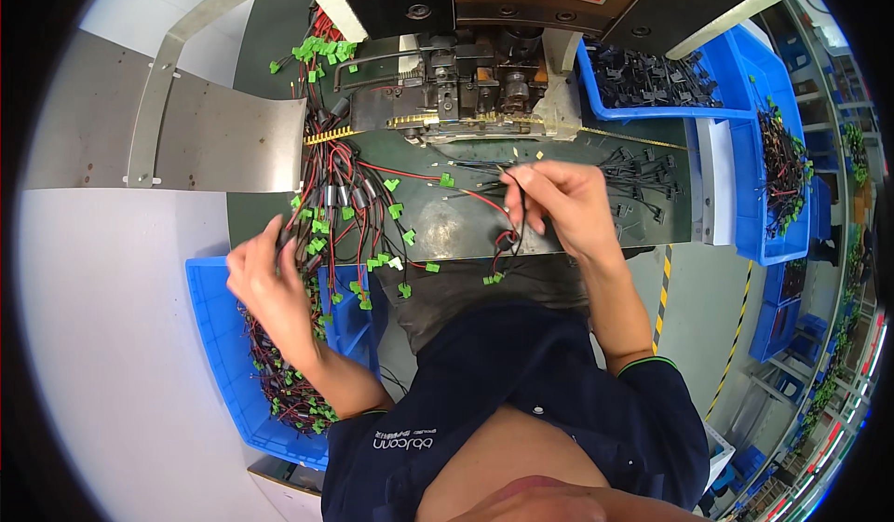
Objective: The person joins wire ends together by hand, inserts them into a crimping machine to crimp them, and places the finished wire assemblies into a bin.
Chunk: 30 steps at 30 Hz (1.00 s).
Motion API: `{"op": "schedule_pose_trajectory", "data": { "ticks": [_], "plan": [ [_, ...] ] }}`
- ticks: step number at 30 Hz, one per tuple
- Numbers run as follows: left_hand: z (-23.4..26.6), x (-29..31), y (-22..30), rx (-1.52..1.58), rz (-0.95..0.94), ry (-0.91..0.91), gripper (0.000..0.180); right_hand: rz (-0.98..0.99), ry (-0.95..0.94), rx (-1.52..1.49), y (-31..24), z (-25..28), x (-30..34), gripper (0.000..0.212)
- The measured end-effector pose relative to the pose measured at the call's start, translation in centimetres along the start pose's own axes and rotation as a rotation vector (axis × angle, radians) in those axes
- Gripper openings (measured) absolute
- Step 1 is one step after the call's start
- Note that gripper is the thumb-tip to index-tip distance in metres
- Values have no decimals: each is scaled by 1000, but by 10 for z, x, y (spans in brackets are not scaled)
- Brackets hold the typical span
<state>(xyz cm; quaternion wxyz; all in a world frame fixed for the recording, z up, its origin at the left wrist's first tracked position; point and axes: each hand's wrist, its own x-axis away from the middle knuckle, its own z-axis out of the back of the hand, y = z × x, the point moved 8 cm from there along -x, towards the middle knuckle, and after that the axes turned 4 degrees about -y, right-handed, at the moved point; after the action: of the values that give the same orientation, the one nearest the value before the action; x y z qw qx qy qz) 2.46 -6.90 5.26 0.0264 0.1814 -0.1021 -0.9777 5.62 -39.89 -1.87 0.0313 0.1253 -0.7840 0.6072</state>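
My right hand [563, 207] is over the front of the green worktable, finger and thumb pinched on a black wire. Just below it hangs a red-and-black wire harness [506, 240] with a black sleeve and green connectors. At the left, my left hand [270, 284] has its fingers curled, and a dark piece of a wire harness shows between finger and thumb; much of its grip is hidden. Beside it a bundle of wire harnesses [337, 196], with green connectors and dark sleeves, spills over the table's front edge. A crimping press [466, 84] stands behind, with a yellow terminal strip [328, 135] running into it.
Black connectors with short wires [643, 179] lie on the table's right. One blue bin [652, 112] at the back right holds black parts; another [792, 233] holds harnesses. By my left forearm is a blue bin [212, 336] full of harnesses. A curved metal sheet [223, 140] stands left.
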Motion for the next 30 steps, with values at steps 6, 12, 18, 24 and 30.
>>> {"op": "schedule_pose_trajectory", "data": {
  "ticks": [6, 12, 18, 24, 30],
  "plan": [
    [78, 28, -14, 47, 90, 400, 21, 94, 25, 26, -46, 41, 80, 19],
    [104, 55, -75, 395, 69, 568, 17, 540, 372, 486, -209, 151, 196, 25],
    [76, 26, -43, 874, 3, 379, 14, 570, 742, 1141, -364, 228, 262, 35],
    [95, 45, -33, 1154, 45, 251, 11, 548, 812, 1355, -313, 259, 199, 27],
    [132, 69, -21, 1133, -222, 97, 12, 596, 190, 1150, -141, 113, 90, 12]
  ]
}}
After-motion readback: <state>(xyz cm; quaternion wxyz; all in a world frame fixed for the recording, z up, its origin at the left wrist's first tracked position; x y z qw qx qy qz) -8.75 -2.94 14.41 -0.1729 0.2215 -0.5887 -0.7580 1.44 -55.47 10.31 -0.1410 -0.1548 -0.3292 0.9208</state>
